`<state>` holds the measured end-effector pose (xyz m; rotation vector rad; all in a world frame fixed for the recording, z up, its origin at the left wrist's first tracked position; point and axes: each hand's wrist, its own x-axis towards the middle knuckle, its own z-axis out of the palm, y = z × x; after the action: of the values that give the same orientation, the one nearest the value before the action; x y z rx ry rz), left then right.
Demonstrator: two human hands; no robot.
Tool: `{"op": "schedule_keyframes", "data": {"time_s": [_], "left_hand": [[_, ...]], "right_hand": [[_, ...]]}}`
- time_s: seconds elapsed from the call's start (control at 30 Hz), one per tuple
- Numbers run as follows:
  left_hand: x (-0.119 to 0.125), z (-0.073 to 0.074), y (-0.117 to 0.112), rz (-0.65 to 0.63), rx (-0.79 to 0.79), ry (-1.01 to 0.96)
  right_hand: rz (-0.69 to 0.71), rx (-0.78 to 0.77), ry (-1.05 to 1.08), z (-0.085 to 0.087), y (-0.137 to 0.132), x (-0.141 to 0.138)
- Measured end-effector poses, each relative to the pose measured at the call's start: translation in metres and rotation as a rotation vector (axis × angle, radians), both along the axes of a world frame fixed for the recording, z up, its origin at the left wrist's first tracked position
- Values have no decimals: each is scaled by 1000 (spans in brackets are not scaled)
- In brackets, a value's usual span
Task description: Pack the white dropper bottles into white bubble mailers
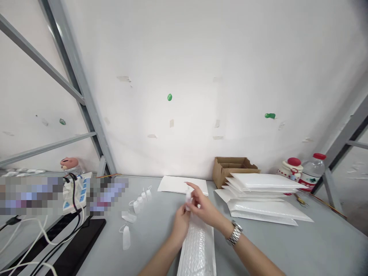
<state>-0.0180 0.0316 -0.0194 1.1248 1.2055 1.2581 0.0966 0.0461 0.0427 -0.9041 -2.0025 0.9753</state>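
My right hand (pixel 202 207), with a metal watch on its wrist, pinches a small white squeeze bottle (pixel 188 198) just above the open end of a white bubble mailer (pixel 198 251). That mailer lies lengthwise on the grey table (pixel 287 245), running toward me. My left hand (pixel 180 224) is closed on the mailer's top edge, right beside the bottle. Several more small white bottles (pixel 140 201) lie in a loose row to the left, one (pixel 125 237) closer to me.
A stack of white bubble mailers (pixel 261 195) sits at the right, an open cardboard box (pixel 231 168) behind it. A flat white sheet (pixel 178 184) lies by the wall. A water bottle (pixel 312 172) and a figurine (pixel 291 167) stand far right. A power strip and cables (pixel 73 191) are at left.
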Motion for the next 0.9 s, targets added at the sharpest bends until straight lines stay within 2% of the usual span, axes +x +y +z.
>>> {"op": "schedule_keyframes", "data": {"time_s": [0.13,0.23,0.33,0.5,0.7,0.9], "left_hand": [[3,2,-7,-53,-33,-26],[7,5,-11,-114,-39,-62],[9,8,-12,-146,-36,-83],[7,8,-10,-142,-8,-82],[5,1,-8,-33,20,-48],[6,3,-9,30,16,-29]], "right_hand": [[-272,-107,251,-32,7,41],[-406,-116,341,-48,9,48],[-386,-156,310,-50,4,42],[-380,-224,229,-42,-6,34],[-383,-227,193,-45,-11,27],[-358,-237,132,-47,-15,22]]}}
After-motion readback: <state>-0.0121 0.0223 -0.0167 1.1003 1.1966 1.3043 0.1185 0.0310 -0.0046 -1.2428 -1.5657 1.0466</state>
